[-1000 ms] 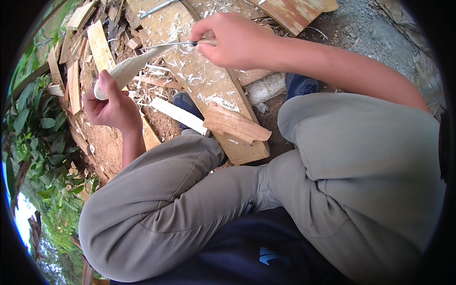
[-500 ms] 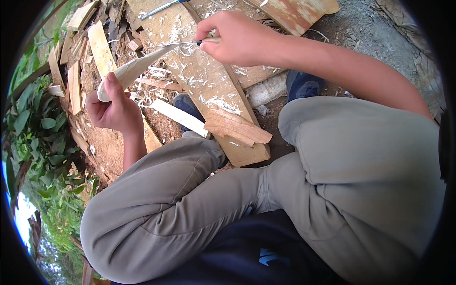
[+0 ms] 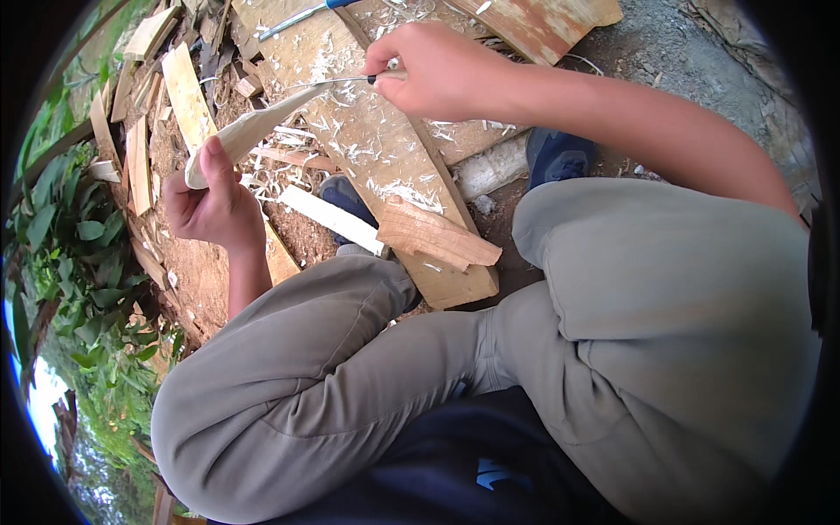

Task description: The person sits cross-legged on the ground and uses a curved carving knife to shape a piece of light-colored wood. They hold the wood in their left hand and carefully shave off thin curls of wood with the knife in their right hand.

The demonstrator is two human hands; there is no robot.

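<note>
My left hand (image 3: 210, 197) is closed around the thick end of a pale carved piece of wood (image 3: 249, 133), thumb pressed on top. The piece narrows toward its far right end, up over the plank. In my right hand (image 3: 442, 74) is a carving knife (image 3: 352, 80) with a pale handle and a dark collar. Its thin blade lies against the narrow end of the wood; exactly where the edge meets it is too fine to tell. Below both hands runs a long wooden plank (image 3: 376, 153) sprinkled with curled shavings.
A blue-handled metal tool (image 3: 302, 17) rests on the plank's far end. A reddish wood offcut (image 3: 433, 232) and a white strip (image 3: 332, 219) lie near my knees. More offcuts (image 3: 188, 87) litter the ground at left, beside leafy plants (image 3: 79, 227). My shoes (image 3: 560, 157) flank the plank.
My left hand and the carved wood have shifted slightly to the right. The knife stays against its narrow end, and my right hand has barely moved.
</note>
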